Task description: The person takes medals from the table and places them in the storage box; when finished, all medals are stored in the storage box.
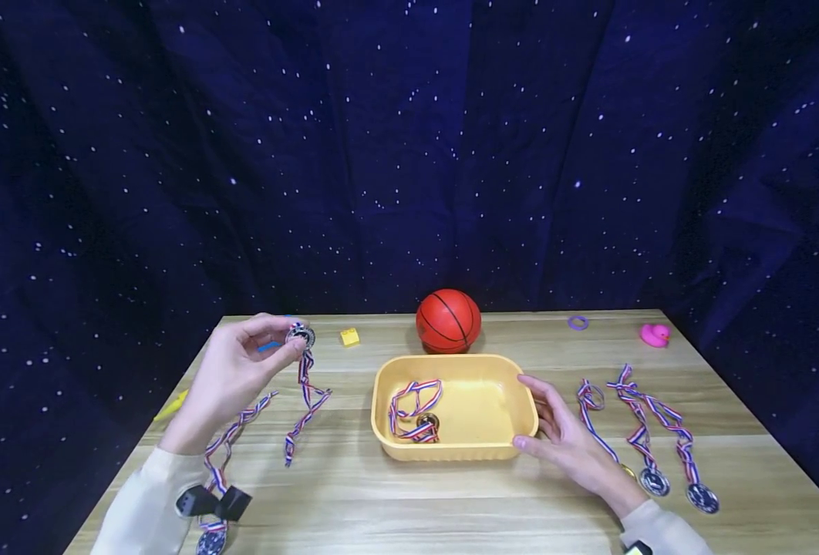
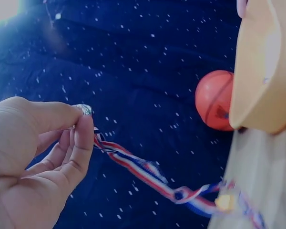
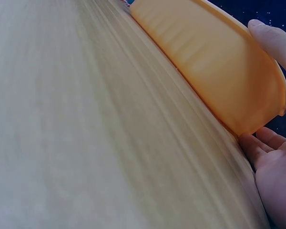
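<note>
One part-hidden medal (image 1: 302, 334) is pinched in the left hand (image 1: 236, 366). The spread right hand (image 1: 569, 445) holds the yellow tray (image 1: 444, 453) by its rim; tabletop (image 1: 340, 486) shows leftward.

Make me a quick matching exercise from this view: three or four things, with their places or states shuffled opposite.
Things
1. Left hand
2. Right hand
3. Red ball
4. Pink duck

Places or states
A. Just beyond the yellow tub
B. Pinching a medal
C. Near the far right corner of the table
D. On the tub's right end

Pairs: 1-B, 2-D, 3-A, 4-C
</note>
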Available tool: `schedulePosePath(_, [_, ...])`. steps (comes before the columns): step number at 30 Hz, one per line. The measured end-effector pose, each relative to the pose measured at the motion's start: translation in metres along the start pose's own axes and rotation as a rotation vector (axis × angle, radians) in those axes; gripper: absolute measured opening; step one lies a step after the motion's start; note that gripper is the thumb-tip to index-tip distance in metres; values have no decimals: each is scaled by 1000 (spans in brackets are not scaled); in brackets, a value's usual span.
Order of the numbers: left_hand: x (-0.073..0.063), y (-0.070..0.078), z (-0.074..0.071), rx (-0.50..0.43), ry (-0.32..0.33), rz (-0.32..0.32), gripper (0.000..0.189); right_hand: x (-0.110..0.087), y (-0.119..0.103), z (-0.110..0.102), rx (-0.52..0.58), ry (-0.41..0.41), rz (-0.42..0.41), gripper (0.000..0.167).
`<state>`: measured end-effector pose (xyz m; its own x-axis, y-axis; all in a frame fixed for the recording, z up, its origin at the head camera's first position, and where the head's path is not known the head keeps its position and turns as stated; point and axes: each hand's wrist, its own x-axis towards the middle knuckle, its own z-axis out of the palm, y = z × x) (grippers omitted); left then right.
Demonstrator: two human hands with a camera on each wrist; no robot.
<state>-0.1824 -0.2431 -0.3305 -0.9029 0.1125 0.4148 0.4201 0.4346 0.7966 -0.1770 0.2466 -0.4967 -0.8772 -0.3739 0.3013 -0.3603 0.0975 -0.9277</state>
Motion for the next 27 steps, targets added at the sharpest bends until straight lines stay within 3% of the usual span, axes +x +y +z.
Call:
schedulePosePath(12, [39,40,12,-141,-4,108,28,-1,0,-1,-2,-2,-3,88])
schedulePosePath(27, [84,103,46,-263,-21,269,30,-1,2,-2,7,-12,-8,88])
